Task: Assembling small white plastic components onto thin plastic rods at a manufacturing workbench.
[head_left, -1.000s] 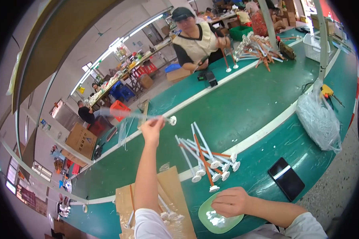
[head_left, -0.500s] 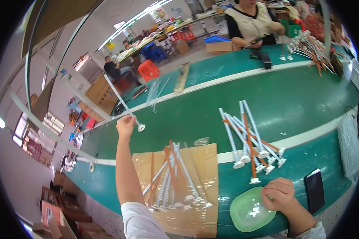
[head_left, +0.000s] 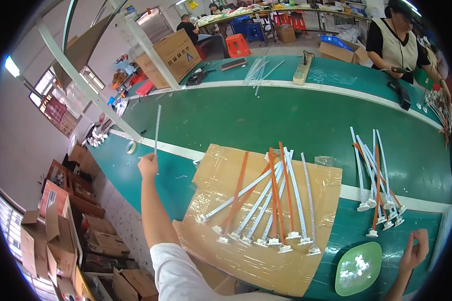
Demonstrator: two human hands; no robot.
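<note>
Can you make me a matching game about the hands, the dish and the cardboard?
1. Left hand
2. Right hand
3. Green dish
4. Cardboard sheet

A. Has shiny bits inside
B. Lies under white and orange strips
C. Holds one pale strip upright
D. Is just right of the dish

Pairs: 1-C, 2-D, 3-A, 4-B

By the far left corner of your desk stands a large cardboard box. A tape roll lies near the left edge, and beyond the far edge you see a red stool and a co-worker.
</note>
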